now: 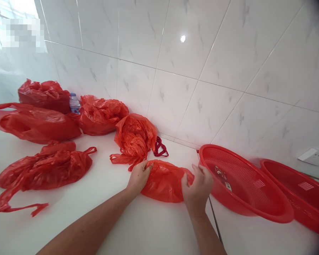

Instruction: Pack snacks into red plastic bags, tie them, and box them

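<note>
A translucent orange-red plastic bag (pixel 163 180) lies on a plain white surface (pixel 101 212). 5 more bags share that colour family: the nearest one (pixel 135 136) is bright orange-red, and the bags at the left (pixel 46 166) are a deeper red. A dark maroon strap (pixel 161 148) shows beside them. 2 red mesh baskets (pixel 244 184) sit at the right. A clear bottle (pixel 74 103) has a blue cap. The wall tiles (pixel 175 71) are white with faint grey veining.

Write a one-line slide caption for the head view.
Both hands, left hand and right hand, grip a red plastic bag on a white counter beside a red basket.
</note>
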Tool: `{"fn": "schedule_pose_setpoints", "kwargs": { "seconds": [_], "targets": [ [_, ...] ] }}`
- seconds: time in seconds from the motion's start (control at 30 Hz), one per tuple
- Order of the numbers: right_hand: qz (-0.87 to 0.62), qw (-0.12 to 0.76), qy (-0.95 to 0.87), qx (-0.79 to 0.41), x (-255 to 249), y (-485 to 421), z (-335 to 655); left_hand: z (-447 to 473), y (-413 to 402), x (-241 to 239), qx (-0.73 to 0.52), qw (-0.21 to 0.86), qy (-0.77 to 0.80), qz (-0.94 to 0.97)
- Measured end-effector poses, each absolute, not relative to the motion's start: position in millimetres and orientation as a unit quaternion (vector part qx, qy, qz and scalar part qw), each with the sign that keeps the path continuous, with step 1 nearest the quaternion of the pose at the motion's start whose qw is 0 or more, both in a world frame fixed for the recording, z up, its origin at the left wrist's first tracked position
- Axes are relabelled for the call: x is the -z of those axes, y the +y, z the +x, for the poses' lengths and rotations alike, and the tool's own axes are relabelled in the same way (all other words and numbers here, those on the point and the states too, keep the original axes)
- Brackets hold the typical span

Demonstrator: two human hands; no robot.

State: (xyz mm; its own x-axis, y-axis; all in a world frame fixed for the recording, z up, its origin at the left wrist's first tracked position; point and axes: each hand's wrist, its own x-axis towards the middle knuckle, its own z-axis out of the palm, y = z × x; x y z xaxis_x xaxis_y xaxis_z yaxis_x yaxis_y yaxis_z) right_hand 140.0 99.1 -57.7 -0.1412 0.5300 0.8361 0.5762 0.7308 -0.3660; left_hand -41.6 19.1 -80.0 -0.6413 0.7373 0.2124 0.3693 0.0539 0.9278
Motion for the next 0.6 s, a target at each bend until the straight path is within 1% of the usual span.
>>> {"fn": "schedule_pose_setpoints", "kwargs": {
  "seconds": [0.03, 0.07, 0.13, 0.2, 0.27, 0.33, 0.4, 0.47, 0.53, 0.6],
  "targets": [
    [-0.317, 0.549, -0.771, 0.057, 59, 88, 134, -40, 19, 79, -0.573, 0.168, 0.702, 0.388],
    [-0.270, 0.539, -0.795, 0.065, 61, 78, 128, -38, 18, 78, -0.582, 0.176, 0.692, 0.389],
    [-0.215, 0.480, -0.850, 0.033, 68, 65, 117, -33, 16, 74, -0.604, 0.214, 0.648, 0.411],
    [-0.261, 0.385, -0.885, -0.017, 76, 66, 111, -29, 13, 69, -0.630, 0.293, 0.573, 0.436],
    [-0.361, 0.301, -0.881, -0.052, 81, 78, 112, -28, 12, 66, -0.668, 0.369, 0.497, 0.413],
    [-0.439, 0.245, -0.861, -0.071, 82, 93, 118, -33, 13, 66, -0.716, 0.378, 0.472, 0.350],
    [-0.478, 0.212, -0.847, -0.092, 79, 105, 126, -43, 16, 67, -0.742, 0.310, 0.511, 0.305],
    [-0.493, 0.178, -0.842, -0.130, 76, 111, 130, -51, 17, 67, -0.730, 0.185, 0.582, 0.306],
    [-0.503, 0.148, -0.836, -0.166, 71, 111, 131, -53, 15, 66, -0.684, 0.002, 0.637, 0.356],
    [-0.515, 0.117, -0.829, -0.186, 68, 109, 128, -47, 10, 62, -0.602, -0.193, 0.632, 0.448]
  ]
}}
